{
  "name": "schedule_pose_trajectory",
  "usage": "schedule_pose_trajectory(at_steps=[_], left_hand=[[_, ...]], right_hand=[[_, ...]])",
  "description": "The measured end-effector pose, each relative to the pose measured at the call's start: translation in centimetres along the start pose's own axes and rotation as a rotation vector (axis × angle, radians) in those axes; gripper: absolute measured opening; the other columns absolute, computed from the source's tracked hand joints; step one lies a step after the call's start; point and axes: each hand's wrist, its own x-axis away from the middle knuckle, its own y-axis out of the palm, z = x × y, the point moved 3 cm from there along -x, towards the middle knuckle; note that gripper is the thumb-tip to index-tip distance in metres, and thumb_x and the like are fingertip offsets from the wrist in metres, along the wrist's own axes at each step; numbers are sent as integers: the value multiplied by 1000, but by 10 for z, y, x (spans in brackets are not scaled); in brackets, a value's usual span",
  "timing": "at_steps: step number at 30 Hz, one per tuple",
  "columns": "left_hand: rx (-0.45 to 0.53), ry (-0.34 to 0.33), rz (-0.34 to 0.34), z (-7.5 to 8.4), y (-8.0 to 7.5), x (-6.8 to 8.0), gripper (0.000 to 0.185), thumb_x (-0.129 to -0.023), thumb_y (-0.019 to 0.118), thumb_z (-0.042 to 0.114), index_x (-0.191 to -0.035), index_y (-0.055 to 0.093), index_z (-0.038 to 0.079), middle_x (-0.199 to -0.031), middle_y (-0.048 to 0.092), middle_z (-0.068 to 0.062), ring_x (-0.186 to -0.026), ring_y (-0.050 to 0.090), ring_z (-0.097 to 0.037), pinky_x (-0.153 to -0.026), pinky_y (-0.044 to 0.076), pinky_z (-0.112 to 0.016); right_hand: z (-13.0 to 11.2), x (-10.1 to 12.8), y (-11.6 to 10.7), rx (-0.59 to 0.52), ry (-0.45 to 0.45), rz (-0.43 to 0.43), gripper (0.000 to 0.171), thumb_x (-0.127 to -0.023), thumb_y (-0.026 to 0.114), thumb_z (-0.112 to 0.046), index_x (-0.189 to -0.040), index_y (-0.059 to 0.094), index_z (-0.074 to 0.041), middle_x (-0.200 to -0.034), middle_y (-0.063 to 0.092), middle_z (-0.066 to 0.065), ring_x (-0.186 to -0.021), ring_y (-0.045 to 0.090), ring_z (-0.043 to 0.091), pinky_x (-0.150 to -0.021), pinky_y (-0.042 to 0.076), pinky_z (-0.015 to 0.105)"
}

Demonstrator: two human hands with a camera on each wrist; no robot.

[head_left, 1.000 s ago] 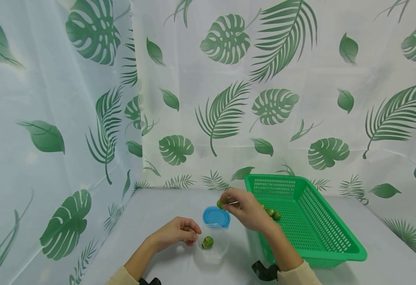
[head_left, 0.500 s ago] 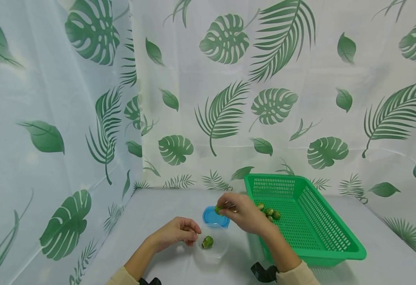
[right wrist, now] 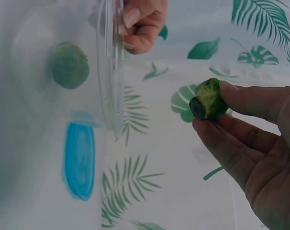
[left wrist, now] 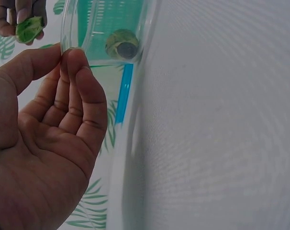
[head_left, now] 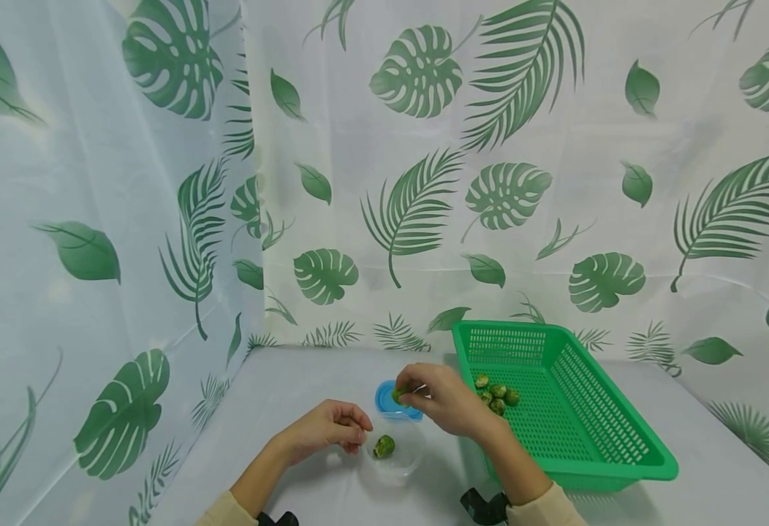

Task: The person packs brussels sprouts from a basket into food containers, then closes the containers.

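My right hand [head_left: 442, 400] pinches a green Brussels sprout [right wrist: 212, 98] between thumb and fingertips, with the cut stem end showing in the right wrist view. In the head view it is raised above the blue lid [head_left: 384, 399], just behind the clear plastic container [head_left: 406, 464]. One Brussels sprout [head_left: 384, 446] lies inside that container. At the container's left side, my left hand [head_left: 329, 429] pinches the rim [left wrist: 67, 28] between thumb and index finger, its other fingers bent beside it.
A large green perforated basket [head_left: 611, 387] stands to the right, with several Brussels sprouts [head_left: 498, 391] at its left side. A white cloth with green leaf prints [head_left: 332, 219] hangs behind and at the left. Black wrist mounts [head_left: 483, 505] sit near the sleeves.
My right hand has moved slightly left and toward me with the sprout, away from the basket, uncovering more sprouts there. My left hand and the container have stayed in place.
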Motion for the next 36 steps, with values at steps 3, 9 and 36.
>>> schedule_pose_trajectory(at_steps=[3, 9, 36], left_hand=[[-3, 3, 2, 0, 0, 0, 26, -98, 69, 9, -117, 67, -8, -89, 72, -1, -78, 66, -12, -73, 57, -26], [-5, 13, -5, 0, 0, -1, 23, -98, 68, 7, -116, 68, -7, -88, 72, 0, -77, 66, -11, -72, 57, -26], [1, 13, -11, -1, 0, -2, 28, -99, 67, 7, -120, 65, -12, -89, 72, 0, -77, 67, -11, -72, 57, -26]], right_hand=[[0, 0, 2, -12, 13, -22, 10, -97, 72, -6, -105, 72, -12, -101, 74, 0, -97, 72, 14, -83, 59, 24], [5, -1, 8, -12, 27, -76, 9, -97, 72, -8, -102, 72, -15, -100, 73, -4, -96, 72, 12, -82, 59, 25], [4, -1, 29, -34, 50, -245, 10, -92, 77, -5, -97, 74, -13, -96, 75, 1, -91, 72, 10, -80, 58, 23]])
